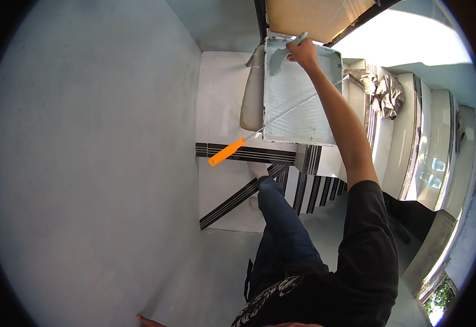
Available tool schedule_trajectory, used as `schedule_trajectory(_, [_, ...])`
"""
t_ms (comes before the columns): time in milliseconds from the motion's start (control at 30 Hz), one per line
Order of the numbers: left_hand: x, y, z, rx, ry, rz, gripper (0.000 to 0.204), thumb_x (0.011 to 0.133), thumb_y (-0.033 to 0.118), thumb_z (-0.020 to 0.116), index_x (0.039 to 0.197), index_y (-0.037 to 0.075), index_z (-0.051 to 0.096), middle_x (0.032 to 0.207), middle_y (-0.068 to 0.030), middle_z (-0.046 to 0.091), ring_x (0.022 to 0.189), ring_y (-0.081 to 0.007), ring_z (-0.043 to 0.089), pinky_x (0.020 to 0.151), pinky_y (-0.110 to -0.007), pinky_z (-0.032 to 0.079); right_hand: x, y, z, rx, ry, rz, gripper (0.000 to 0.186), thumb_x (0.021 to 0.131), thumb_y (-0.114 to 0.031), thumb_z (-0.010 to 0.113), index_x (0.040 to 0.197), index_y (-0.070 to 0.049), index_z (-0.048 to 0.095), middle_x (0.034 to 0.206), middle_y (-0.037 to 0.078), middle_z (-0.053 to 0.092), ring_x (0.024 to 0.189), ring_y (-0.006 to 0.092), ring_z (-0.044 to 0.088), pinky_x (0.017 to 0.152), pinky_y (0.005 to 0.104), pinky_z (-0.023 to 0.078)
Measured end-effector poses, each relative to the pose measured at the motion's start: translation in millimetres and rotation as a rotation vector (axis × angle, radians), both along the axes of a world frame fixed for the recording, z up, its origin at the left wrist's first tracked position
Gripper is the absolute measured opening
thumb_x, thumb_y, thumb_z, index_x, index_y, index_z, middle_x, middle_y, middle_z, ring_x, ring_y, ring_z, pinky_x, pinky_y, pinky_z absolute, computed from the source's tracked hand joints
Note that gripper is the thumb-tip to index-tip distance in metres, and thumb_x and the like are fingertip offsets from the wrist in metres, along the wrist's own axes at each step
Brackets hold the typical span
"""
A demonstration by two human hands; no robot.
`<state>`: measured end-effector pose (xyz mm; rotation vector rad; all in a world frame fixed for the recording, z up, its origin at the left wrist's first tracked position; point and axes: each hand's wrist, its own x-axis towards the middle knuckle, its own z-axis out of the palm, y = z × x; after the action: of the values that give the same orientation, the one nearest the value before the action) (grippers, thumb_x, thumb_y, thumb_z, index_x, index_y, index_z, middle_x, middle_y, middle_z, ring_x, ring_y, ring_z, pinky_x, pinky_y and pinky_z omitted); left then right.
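Observation:
A large paint tray [298, 82], coated in pale grey-blue paint with a ribbed lower part, sits ahead of me. My right hand [303, 53] reaches over its far end, closed round the handle of what looks like a paintbrush [277, 61], smeared with the same paint. Its broad end is down in the tray. Across the tray lies a thin metal rod with an orange handle [226, 152], like a roller frame; the handle sticks out past the near left corner. Only a stretched finger or so of my left hand [148, 321] shows, by the wall at the bottom edge.
A smooth grey wall [96, 163] fills the left side. White steps with dark stripes [412, 136] rise on the right, with a crumpled cloth [388, 95] on them. More striped stairs [314, 191] lie beside my legs. A beige panel [317, 19] stands beyond the tray.

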<state>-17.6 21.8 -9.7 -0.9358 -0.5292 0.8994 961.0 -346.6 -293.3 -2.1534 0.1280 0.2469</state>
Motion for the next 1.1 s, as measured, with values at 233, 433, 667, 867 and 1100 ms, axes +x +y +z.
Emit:
schedule_trajectory(233, [-58.4, 26.3, -13.7, -0.078, -0.424, -0.109, 0.100, 0.097, 0.006, 0.070, 0.160, -0.008, -0.006, 0.124, -0.0372, 0.061, 0.089, -0.0394, 0.068, 0.082, -0.053, 0.061, 0.5, -0.8, 15.1, -0.316, -0.170, 0.053, 0.036, 0.083, -0.030, 0.066, 0.079, 0.004, 0.074, 0.069, 0.016, 0.074, 0.074, 0.0277, 0.077, 0.082, 0.0391, 0.060])
schedule_trajectory(433, [-12.8, 18.5, -15.5, -0.018, -0.192, -0.275, 0.086, 0.098, 0.014, 0.070, 0.158, -0.010, 0.012, 0.120, -0.0295, 0.067, 0.090, -0.0363, 0.069, 0.091, -0.056, 0.056, 0.8, -8.4, -6.2, -0.059, -0.041, -0.114, 0.034, 0.084, -0.029, 0.066, 0.072, 0.002, 0.075, 0.066, 0.014, 0.073, 0.068, 0.0257, 0.076, 0.076, 0.0377, 0.061])
schedule_trajectory(667, [-70.7, 19.2, -0.2, 0.018, -0.597, -0.344, 0.086, 0.090, 0.009, 0.080, 0.156, -0.008, 0.028, 0.110, -0.0213, 0.075, 0.089, -0.0303, 0.071, 0.108, -0.057, 0.048, -12.5, -9.5, -3.1, -0.130, -0.127, -0.030, 0.031, 0.084, -0.027, 0.065, 0.076, 0.002, 0.072, 0.064, 0.013, 0.072, 0.068, 0.0265, 0.076, 0.073, 0.0387, 0.060])
schedule_trajectory(867, [63.1, -9.8, 10.4, 0.166, 0.250, 0.235, 0.072, 0.089, 0.007, 0.079, 0.141, -0.023, 0.040, 0.095, -0.0243, 0.076, 0.092, -0.0373, 0.072, 0.084, -0.057, 0.060, -18.1, -33.7, 40.3, -0.096, -0.432, 0.411, 0.021, 0.090, -0.022, 0.075, 0.107, -0.010, 0.079, 0.092, 0.015, 0.078, 0.086, 0.0299, 0.076, 0.082, 0.0417, 0.058])
schedule_trajectory(1100, [26.8, 6.9, -10.3, 0.220, -0.223, -0.159, 0.068, 0.096, 0.025, 0.073, 0.136, -0.023, 0.046, 0.121, -0.0299, 0.068, 0.102, -0.0400, 0.068, 0.089, -0.055, 0.059, -33.1, -42.6, 2.4, -0.258, -0.474, 0.616, 0.022, 0.091, -0.012, 0.076, 0.112, -0.011, 0.078, 0.107, 0.014, 0.077, 0.100, 0.0345, 0.073, 0.090, 0.0389, 0.058])
